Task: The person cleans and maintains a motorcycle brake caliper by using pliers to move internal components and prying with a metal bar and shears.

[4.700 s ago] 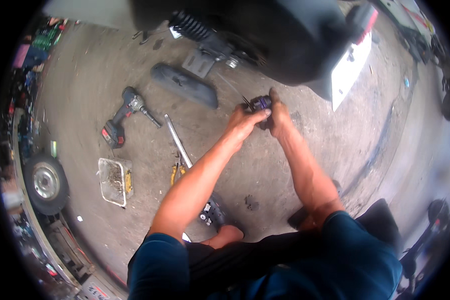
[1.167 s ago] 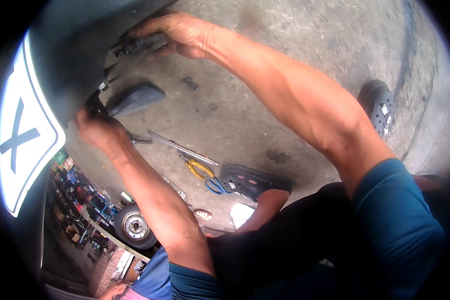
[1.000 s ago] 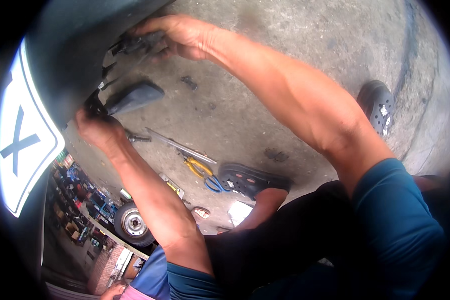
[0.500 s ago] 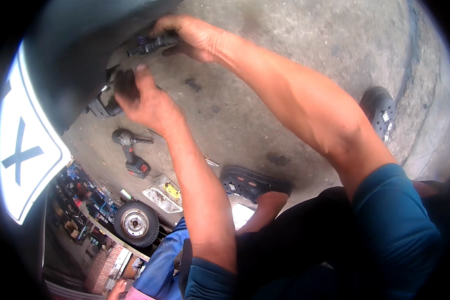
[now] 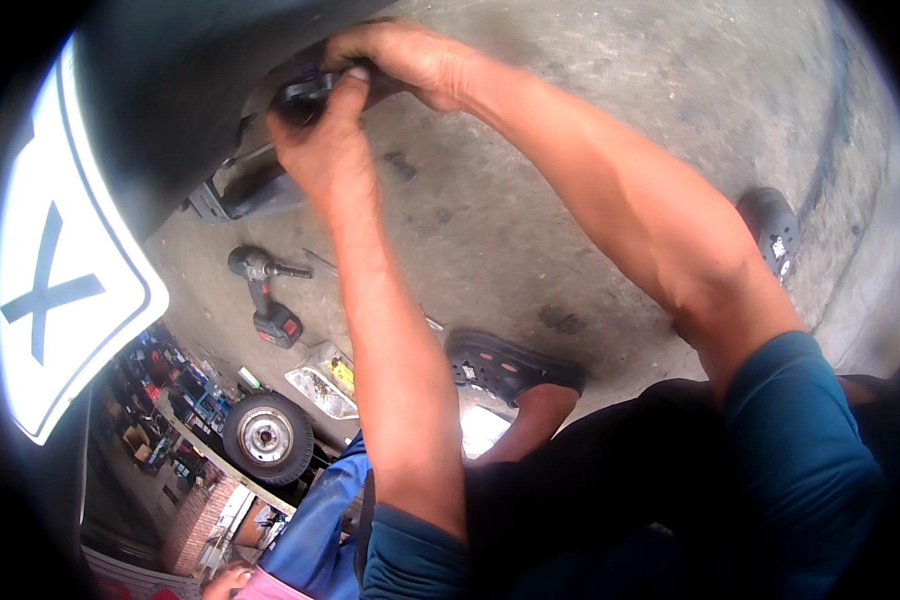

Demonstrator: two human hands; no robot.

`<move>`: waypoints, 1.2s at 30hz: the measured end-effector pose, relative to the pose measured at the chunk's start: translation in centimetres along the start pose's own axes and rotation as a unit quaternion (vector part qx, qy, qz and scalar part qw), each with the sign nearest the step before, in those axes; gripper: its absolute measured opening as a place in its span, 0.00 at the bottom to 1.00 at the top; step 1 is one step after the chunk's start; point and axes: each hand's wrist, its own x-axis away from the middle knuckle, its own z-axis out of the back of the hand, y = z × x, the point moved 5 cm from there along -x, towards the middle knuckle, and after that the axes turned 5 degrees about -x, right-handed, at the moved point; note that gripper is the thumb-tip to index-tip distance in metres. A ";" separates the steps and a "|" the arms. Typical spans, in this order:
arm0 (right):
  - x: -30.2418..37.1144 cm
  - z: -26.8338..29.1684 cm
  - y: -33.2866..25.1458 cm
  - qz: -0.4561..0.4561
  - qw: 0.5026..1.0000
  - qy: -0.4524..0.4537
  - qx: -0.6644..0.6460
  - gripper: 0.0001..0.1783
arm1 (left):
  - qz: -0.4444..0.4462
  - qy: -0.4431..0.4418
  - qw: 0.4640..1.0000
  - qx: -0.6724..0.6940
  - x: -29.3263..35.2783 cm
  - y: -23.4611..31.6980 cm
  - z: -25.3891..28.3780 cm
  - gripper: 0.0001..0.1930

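Note:
Under the edge of a dark vehicle body [image 5: 200, 90], both hands are at a dark, knobbly metal part [image 5: 305, 92] whose exact kind I cannot make out. My right hand [image 5: 400, 58] is closed round its right end, fingers curled and partly in shadow. From below, my left hand [image 5: 325, 150] is closed on the near side, thumb on top and fingers around it. Much of the part is hidden by the hands and shade. On the floor below the left hand lies a cordless impact wrench [image 5: 265, 292] with a black and red battery.
A white tray [image 5: 320, 383] with a yellow item sits beside my left forearm. Farther down stand a wheel with tyre [image 5: 268, 437] and a person in blue trousers [image 5: 315, 520]. A white plate [image 5: 75, 290] is at left; a grey piece [image 5: 208, 203] lies beneath the body.
My left hand has moved up and right from apart to grip the dark metal part with the right hand. The right hand has shifted slightly right. The view has moved a little.

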 end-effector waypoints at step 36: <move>1.8 0.9 -0.4 0.128 0.984 0.043 0.115 0.16 | -0.030 -0.177 0.977 -0.112 1.7 1.5 0.3 0.27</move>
